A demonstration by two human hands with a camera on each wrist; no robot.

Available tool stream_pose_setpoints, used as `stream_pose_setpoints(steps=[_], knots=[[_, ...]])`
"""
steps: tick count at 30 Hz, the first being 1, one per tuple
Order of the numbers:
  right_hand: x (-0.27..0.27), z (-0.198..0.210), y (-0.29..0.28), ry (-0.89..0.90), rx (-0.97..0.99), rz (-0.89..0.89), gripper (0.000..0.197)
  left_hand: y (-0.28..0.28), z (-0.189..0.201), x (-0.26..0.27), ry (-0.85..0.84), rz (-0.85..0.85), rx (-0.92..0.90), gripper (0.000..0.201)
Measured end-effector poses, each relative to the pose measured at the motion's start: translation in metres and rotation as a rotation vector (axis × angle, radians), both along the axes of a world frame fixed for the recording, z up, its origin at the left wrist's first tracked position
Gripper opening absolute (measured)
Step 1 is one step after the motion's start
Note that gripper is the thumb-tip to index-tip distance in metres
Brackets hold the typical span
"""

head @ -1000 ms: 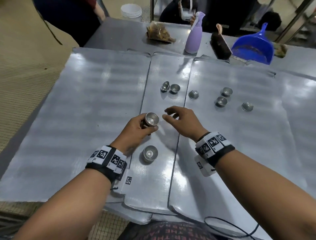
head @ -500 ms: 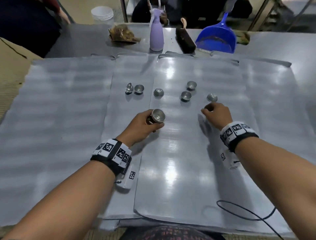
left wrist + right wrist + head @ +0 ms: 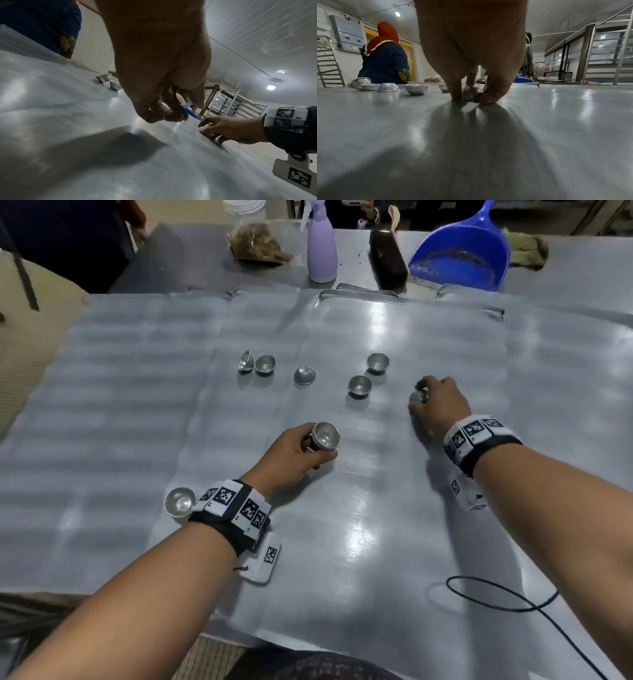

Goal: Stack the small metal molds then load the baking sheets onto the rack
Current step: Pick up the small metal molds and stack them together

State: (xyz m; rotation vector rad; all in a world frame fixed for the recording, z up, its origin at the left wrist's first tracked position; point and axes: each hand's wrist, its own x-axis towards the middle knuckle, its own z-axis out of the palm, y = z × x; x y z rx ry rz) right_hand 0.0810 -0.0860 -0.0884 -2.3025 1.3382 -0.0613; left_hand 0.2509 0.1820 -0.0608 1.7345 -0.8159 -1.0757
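Baking sheets [image 3: 394,508]: bare grey metal, smooth, semi-glossy; bright ceiling-light glare on the middle sheet, faint banded reflections on the left one [image 3: 113,412]. Small molds [image 3: 359,385]: thin polished metal, mirror-like inside, duller brushed look on the outer walls [image 3: 388,87]. The mold in the left hand [image 3: 326,435] shows the same bright interior. Bench [image 3: 191,258]: dull grey metal, matt. Spray bottle [image 3: 321,251]: lilac plastic, satin. Dustpan [image 3: 462,251]: blue plastic, glossy, dusted with dark crumbs. Hand brush [image 3: 388,256]: dark bristles, pale wooden handle. Wrist bands [image 3: 236,508]: black cloth with white printed-marker plates. Cable [image 3: 507,601]: black, smooth sheath. Rack [image 3: 611,56]: bare metal bars.
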Motion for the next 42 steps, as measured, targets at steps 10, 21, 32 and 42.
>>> stream_pose_setpoints(steps=[10,21,32,42], knots=[[-0.023,0.000,0.027,-0.120,-0.005,-0.003,0.048,0.002,-0.006,-0.021,0.004,0.010,0.007,0.038],[-0.047,0.006,0.089,-0.228,-0.025,-0.116,0.028,0.015,-0.004,-0.011,0.150,-0.107,-0.069,0.038],[-0.047,0.006,0.139,-0.221,-0.001,-0.232,0.046,0.034,-0.004,0.017,0.038,-0.269,-0.066,0.036],[-0.037,0.008,0.162,-0.102,-0.045,-0.211,0.046,0.041,-0.009,0.029,0.061,-0.328,-0.087,0.035]])
